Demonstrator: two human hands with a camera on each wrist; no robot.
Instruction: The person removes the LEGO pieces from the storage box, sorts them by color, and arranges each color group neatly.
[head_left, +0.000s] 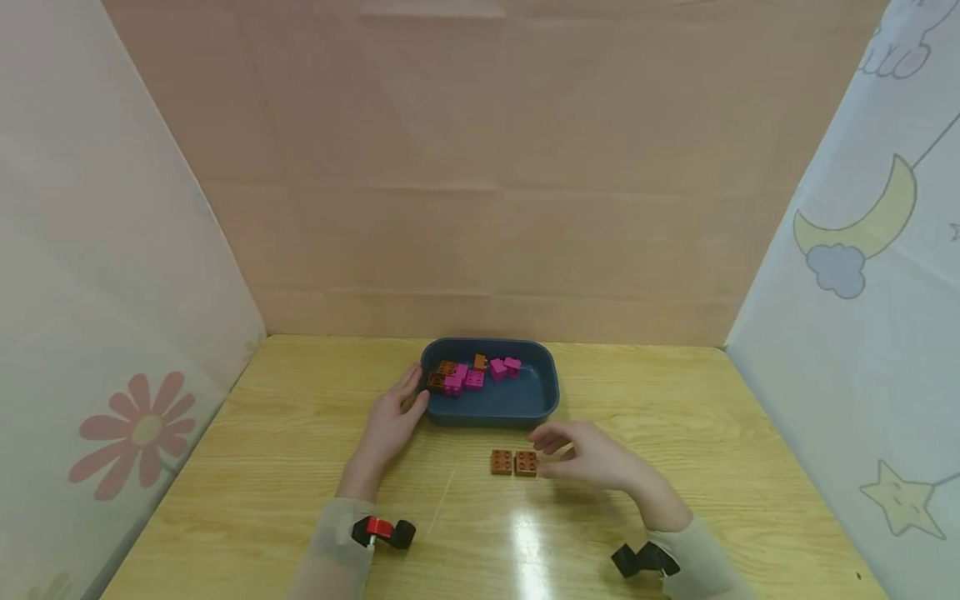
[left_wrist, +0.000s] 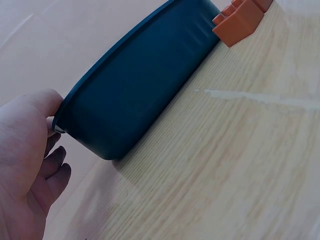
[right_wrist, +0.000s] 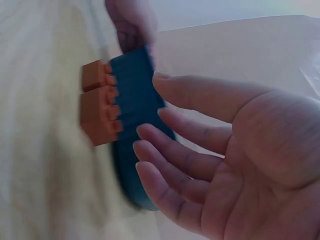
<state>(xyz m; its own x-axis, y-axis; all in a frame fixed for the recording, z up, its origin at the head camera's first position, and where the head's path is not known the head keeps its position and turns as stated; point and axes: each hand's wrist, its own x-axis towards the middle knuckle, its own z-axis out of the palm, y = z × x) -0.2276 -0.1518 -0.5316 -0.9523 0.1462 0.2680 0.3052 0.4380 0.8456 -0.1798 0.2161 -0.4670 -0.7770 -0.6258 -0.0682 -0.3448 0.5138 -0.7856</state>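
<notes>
My left hand (head_left: 391, 419) is at the left end of a dark blue plastic tub (head_left: 517, 410), its fingers along that end and its thumb by the near corner. In the left wrist view the fingertips are right at the rim. Two orange-brown toy bricks (head_left: 502, 462) sit side by side, studs up, on the table in front of the tub. Just right of them hovers my right hand (head_left: 590, 456), palm toward the bricks, with thumb and fingers spread apart and nothing between them.
Pink bricks (head_left: 474, 380) and orange-brown bricks (head_left: 480, 362) lie loose inside the tub, mostly toward its left side. The wooden table (head_left: 300, 433) meets a tan backdrop (head_left: 487, 250) behind the tub. Patterned white cloth (head_left: 847, 367) borders both sides.
</notes>
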